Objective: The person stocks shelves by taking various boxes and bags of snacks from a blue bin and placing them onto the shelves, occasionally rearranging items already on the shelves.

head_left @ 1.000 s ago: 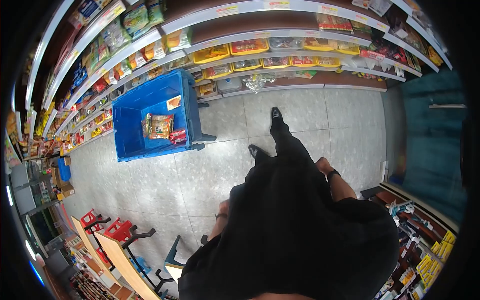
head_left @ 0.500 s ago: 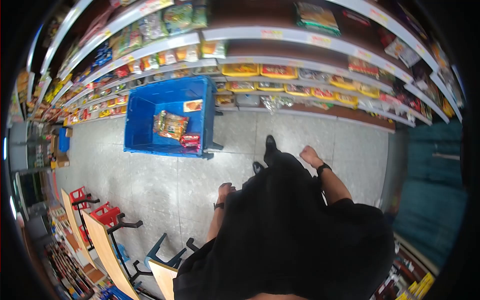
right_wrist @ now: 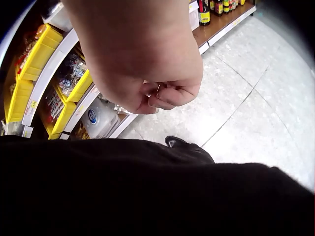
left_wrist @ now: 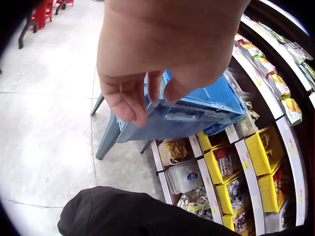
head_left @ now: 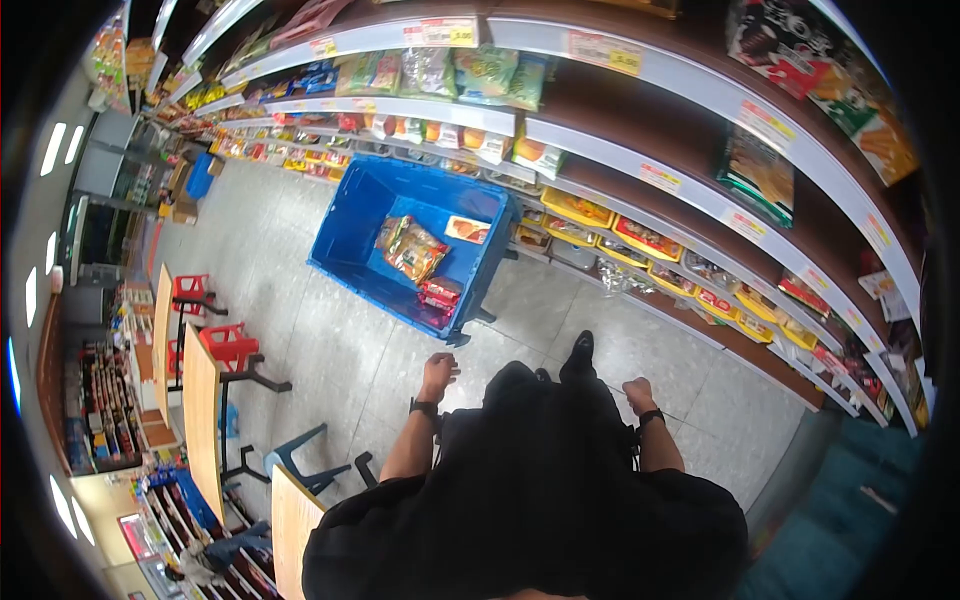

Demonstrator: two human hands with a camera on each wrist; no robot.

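My left hand [head_left: 438, 375] hangs at my side with nothing in it, just short of the near end of a blue plastic crate [head_left: 345, 215]. In the left wrist view its fingers [left_wrist: 140, 110] are bent loosely downward and overlap the crate's stand. Inside the crate lie a clear bag of snack packs [head_left: 412, 250], a red packet [head_left: 439, 294] and a flat orange-and-white pack [head_left: 467, 229]. On my other side, the right hand [head_left: 638, 392] hangs over the floor, its fingers [right_wrist: 172, 96] loosely curled and holding nothing.
Long shelves [head_left: 660, 180] with packaged food and yellow bins [head_left: 577, 207] run along the right and behind the crate. Tables with wooden tops [head_left: 202, 420], a blue-grey chair [head_left: 305, 462] and red stools [head_left: 230, 347] stand to the left. Grey tiled floor [head_left: 290, 250] lies between.
The view has turned left, and the crate now appears nearer the middle and closer to my body. Both hands have swung as I step, the left coming forward beside the crate.
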